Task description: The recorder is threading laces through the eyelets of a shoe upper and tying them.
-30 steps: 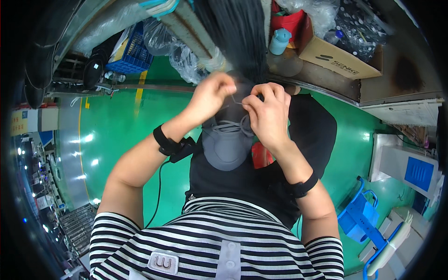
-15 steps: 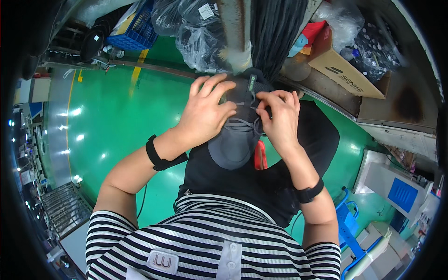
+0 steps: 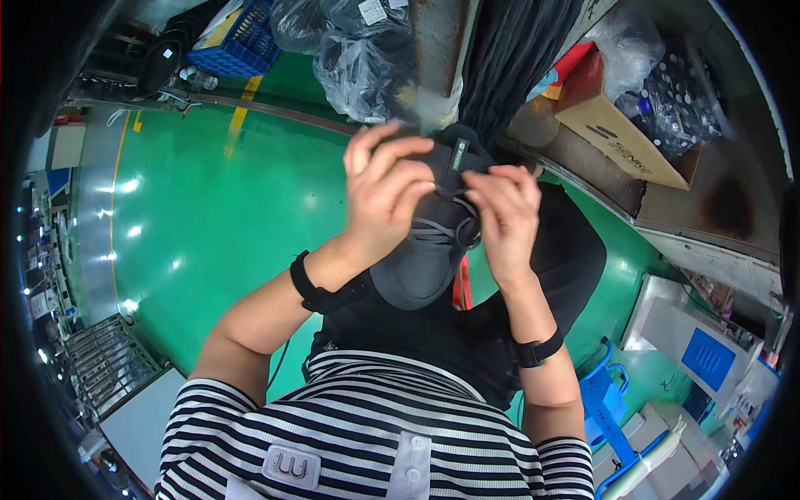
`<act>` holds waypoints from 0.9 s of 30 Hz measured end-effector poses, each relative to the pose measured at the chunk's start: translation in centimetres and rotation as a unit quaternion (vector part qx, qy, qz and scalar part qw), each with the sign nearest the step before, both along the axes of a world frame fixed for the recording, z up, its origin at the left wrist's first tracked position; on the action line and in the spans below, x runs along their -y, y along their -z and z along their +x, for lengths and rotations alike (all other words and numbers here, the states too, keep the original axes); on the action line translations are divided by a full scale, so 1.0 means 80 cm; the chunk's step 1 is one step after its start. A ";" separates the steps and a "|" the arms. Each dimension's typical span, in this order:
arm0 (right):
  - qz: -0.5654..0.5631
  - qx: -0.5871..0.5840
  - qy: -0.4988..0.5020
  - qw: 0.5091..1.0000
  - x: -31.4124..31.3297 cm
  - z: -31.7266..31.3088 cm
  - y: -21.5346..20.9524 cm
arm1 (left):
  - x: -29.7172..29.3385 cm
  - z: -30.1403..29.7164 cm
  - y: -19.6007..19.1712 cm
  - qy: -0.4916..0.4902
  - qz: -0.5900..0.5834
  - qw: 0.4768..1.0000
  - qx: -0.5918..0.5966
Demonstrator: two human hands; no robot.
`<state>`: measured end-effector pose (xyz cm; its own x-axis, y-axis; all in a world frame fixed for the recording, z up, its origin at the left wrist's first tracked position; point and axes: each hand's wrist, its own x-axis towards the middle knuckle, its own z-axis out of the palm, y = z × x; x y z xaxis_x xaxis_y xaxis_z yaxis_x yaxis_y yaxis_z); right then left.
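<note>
Shoe (image 3: 433, 242) held up at chest height, dark grey with black upper, toe end pointing down toward the striped shirt (image 3: 367, 433), heel end up near the hanging bundle of dark cords (image 3: 508, 58). All places below taken from the shoe.

Left hand (image 3: 385, 196) on the shoe's left flank: fingers curled over the top edge, thumb side pressed to the upper, gripping it. Right hand (image 3: 504, 221) on the shoe's right flank: fingertips bent inward and pinching at the laces (image 3: 446, 229) near the small green tab (image 3: 459, 154); exactly which lace it pinches, cannot tell. The two hands are near each other, with only the lace zone of the shoe between them.

Black band on each wrist: left (image 3: 307, 283), right (image 3: 537, 348). Black apron (image 3: 467, 333) directly behind and below the shoe, with a red strip (image 3: 459, 292) showing just under the toe.

Left of the shoe: wide stretch of green floor (image 3: 200, 233), open, bounded far left by a wire rack (image 3: 108, 367) and a white panel edge. Above-left of the shoe: clear plastic bags (image 3: 358, 58) and a blue crate (image 3: 229, 42) along the floor's far edge. Above-right: cardboard box (image 3: 617, 133) on a rusty shelf (image 3: 708, 208), tight to the cords. Below-right: blue stool (image 3: 604, 400) close to the right elbow; room narrower on that side
</note>
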<state>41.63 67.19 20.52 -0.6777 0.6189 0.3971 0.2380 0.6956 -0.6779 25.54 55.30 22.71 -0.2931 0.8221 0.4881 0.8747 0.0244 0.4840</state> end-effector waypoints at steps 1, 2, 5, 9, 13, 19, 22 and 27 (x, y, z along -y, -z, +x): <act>-0.003 -0.023 0.055 0.998 0.001 0.002 0.005 | 0.002 -0.002 0.001 -0.006 0.025 0.999 0.044; -0.073 -0.043 0.092 0.992 0.000 0.007 0.014 | 0.004 0.000 0.006 0.017 0.070 0.948 0.310; -0.484 -0.259 0.078 0.832 -0.019 0.050 0.045 | 0.008 -0.016 0.017 0.056 0.117 0.749 0.650; -0.654 -0.387 0.043 0.648 -0.102 0.176 0.054 | 0.037 -0.111 -0.017 0.046 0.102 0.665 0.738; -0.486 -0.440 0.255 0.711 -0.156 0.329 -0.008 | 0.117 -0.230 -0.099 -0.251 0.260 0.785 0.504; -0.408 -0.175 0.108 0.889 -0.035 0.178 0.013 | 0.095 -0.109 -0.008 -0.101 -0.056 0.944 0.309; -0.244 0.121 -0.012 0.962 0.028 0.086 -0.008 | 0.086 -0.025 0.013 0.032 -0.187 0.932 0.309; -0.011 0.202 -0.076 0.976 0.039 0.021 -0.032 | 0.074 0.005 0.000 0.049 -0.175 0.948 0.262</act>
